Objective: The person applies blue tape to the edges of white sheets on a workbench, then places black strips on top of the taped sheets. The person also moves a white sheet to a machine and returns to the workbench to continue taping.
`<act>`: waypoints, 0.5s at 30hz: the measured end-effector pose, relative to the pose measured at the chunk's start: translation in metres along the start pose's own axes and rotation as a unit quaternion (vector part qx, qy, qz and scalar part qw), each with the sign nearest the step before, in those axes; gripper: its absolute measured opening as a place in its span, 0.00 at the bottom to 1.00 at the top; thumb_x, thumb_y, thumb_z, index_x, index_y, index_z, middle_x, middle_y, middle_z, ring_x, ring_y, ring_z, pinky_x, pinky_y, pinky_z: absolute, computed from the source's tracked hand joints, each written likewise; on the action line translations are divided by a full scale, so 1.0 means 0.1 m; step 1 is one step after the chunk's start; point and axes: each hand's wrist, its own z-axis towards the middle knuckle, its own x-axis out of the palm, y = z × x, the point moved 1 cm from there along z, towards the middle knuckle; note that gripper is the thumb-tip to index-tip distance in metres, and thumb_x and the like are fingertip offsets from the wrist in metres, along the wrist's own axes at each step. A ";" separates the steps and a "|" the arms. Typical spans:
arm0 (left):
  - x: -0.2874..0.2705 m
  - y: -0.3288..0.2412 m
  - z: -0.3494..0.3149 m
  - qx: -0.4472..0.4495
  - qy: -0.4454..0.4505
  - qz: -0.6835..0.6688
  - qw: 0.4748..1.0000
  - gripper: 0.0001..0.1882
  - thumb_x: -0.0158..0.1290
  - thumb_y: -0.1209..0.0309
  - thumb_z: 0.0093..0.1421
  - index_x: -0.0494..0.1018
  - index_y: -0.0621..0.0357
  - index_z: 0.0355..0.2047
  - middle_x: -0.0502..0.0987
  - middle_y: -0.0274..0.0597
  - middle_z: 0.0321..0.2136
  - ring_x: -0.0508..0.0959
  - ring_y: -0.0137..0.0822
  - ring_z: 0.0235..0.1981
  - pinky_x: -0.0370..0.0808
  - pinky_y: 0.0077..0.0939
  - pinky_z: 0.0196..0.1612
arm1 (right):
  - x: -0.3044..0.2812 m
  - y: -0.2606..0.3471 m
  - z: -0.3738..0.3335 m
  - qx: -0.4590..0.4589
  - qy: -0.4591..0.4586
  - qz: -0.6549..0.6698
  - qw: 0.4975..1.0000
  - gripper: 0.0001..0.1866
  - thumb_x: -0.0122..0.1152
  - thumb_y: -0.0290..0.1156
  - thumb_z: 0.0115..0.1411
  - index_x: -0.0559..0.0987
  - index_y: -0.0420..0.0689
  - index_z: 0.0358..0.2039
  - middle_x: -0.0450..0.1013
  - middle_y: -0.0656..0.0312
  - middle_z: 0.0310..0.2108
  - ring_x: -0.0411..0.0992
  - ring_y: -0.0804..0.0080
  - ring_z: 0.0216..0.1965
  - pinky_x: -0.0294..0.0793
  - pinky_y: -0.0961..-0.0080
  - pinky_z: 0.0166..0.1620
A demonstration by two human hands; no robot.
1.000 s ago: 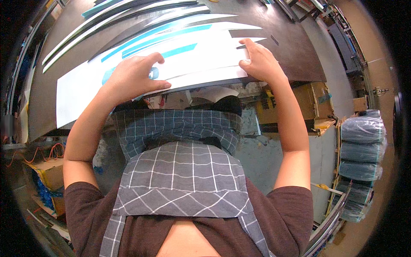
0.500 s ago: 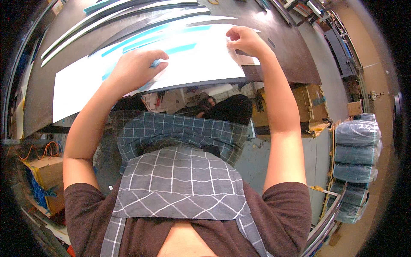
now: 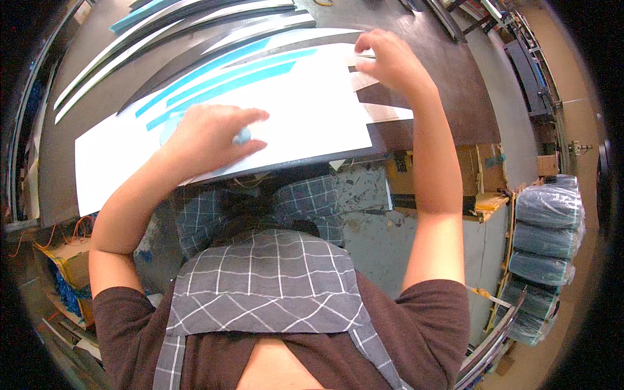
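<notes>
Worktop (image 3: 455, 97), dark and broad, spreads in front of me, and along its near edge lies the white sheet (image 3: 325, 110), long side toward me. Toward its far left corner run some long dark-and-white strips (image 3: 221, 19). My right forearm (image 3: 439, 159) reaches almost straight ahead, wrist bent inward; my left forearm (image 3: 133, 201) slants in from a bent elbow. Blue strips (image 3: 260, 77) lie along the sheet, beyond my left hand (image 3: 211, 133), which is palm down close to the worktop's near edge, thumb and forefinger pointing right, parted, with nothing between their tips. My right hand (image 3: 396, 62) is at the sheet's far right corner, thumb and forefinger curved and apart; I can't tell whether they touch it. Against my left palm shows a pale-blue rounded thing (image 3: 242, 136); whether I grip it, I can't tell.
</notes>
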 end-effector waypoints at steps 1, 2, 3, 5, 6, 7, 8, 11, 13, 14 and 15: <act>0.01 -0.03 0.00 -0.002 0.028 -0.012 1.000 0.21 0.62 0.62 0.56 0.76 0.49 0.51 0.81 0.47 0.33 0.81 0.48 0.31 0.77 0.39 0.35 | -0.02 0.01 -0.08 0.004 0.063 0.085 0.994 0.12 0.63 0.27 0.56 0.79 0.39 0.42 0.76 0.52 0.42 0.75 0.58 0.47 0.74 0.68 0.51; -0.02 -0.08 -0.02 -0.008 0.059 -0.021 0.998 0.21 0.62 0.64 0.56 0.76 0.49 0.50 0.81 0.45 0.32 0.81 0.46 0.30 0.77 0.38 0.34 | -0.01 0.04 -0.14 0.007 0.124 0.173 0.977 0.13 0.63 0.27 0.56 0.79 0.39 0.42 0.75 0.52 0.42 0.74 0.58 0.47 0.74 0.68 0.52; -0.01 -0.09 -0.05 0.000 0.053 -0.025 0.998 0.20 0.63 0.65 0.55 0.76 0.49 0.49 0.80 0.45 0.31 0.81 0.46 0.30 0.76 0.37 0.32 | 0.01 0.07 -0.17 -0.040 0.113 0.114 0.986 0.13 0.63 0.26 0.55 0.78 0.38 0.41 0.75 0.53 0.40 0.75 0.60 0.45 0.74 0.69 0.51; -0.01 -0.11 -0.11 0.015 0.041 -0.032 0.999 0.18 0.63 0.67 0.55 0.77 0.49 0.47 0.80 0.43 0.30 0.81 0.45 0.28 0.76 0.36 0.30 | 0.02 0.10 -0.21 -0.031 0.113 0.117 0.986 0.13 0.64 0.26 0.54 0.78 0.37 0.40 0.74 0.54 0.39 0.75 0.61 0.43 0.74 0.70 0.51; 0.00 -0.11 -0.13 0.018 0.041 -0.037 0.998 0.17 0.63 0.67 0.55 0.77 0.49 0.46 0.80 0.43 0.29 0.80 0.45 0.28 0.76 0.36 0.29 | 0.01 0.12 -0.22 -0.027 0.112 0.119 0.986 0.13 0.65 0.26 0.54 0.77 0.37 0.40 0.74 0.55 0.38 0.75 0.61 0.42 0.74 0.70 0.51; 0.00 -0.12 -0.15 0.020 0.042 -0.041 0.998 0.16 0.63 0.68 0.55 0.77 0.49 0.45 0.80 0.43 0.29 0.80 0.45 0.28 0.76 0.35 0.29 | 0.00 0.14 -0.23 -0.023 0.112 0.129 0.985 0.12 0.65 0.26 0.53 0.77 0.37 0.37 0.73 0.55 0.37 0.75 0.64 0.39 0.75 0.71 0.49; -0.01 -0.13 -0.16 0.024 0.041 -0.044 0.998 0.16 0.63 0.69 0.55 0.77 0.49 0.45 0.80 0.43 0.29 0.80 0.45 0.27 0.76 0.35 0.28 | 0.00 0.14 -0.22 -0.016 0.124 0.141 0.982 0.11 0.65 0.26 0.53 0.77 0.36 0.35 0.73 0.55 0.36 0.75 0.65 0.37 0.75 0.71 0.48; -0.03 -0.14 -0.18 0.030 0.050 -0.056 0.997 0.15 0.63 0.69 0.55 0.78 0.49 0.43 0.79 0.42 0.29 0.80 0.45 0.27 0.75 0.34 0.28 | 0.01 0.12 -0.17 0.006 0.154 0.179 0.972 0.09 0.65 0.27 0.53 0.77 0.36 0.31 0.74 0.57 0.33 0.74 0.68 0.33 0.76 0.73 0.44; -0.04 -0.15 -0.15 0.042 0.040 -0.051 0.997 0.12 0.61 0.68 0.58 0.77 0.51 0.42 0.79 0.41 0.27 0.80 0.42 0.26 0.75 0.34 0.27 | 0.02 0.11 -0.14 0.024 0.168 0.209 0.963 0.08 0.65 0.28 0.53 0.77 0.36 0.29 0.74 0.59 0.30 0.74 0.71 0.31 0.77 0.74 0.41; -0.04 -0.15 -0.13 0.047 0.036 -0.048 0.997 0.10 0.60 0.67 0.59 0.76 0.52 0.41 0.78 0.40 0.27 0.80 0.41 0.26 0.75 0.33 0.27 | 0.00 0.12 -0.13 0.023 0.173 0.201 0.964 0.08 0.64 0.28 0.54 0.77 0.36 0.29 0.74 0.59 0.28 0.73 0.71 0.31 0.76 0.75 0.41; -0.05 -0.13 -0.12 0.051 0.019 -0.051 0.997 0.11 0.59 0.67 0.60 0.76 0.52 0.42 0.79 0.40 0.27 0.80 0.40 0.26 0.75 0.33 0.27 | -0.03 0.14 -0.13 0.022 0.178 0.194 0.964 0.07 0.64 0.28 0.55 0.77 0.37 0.29 0.74 0.60 0.27 0.73 0.72 0.30 0.76 0.75 0.40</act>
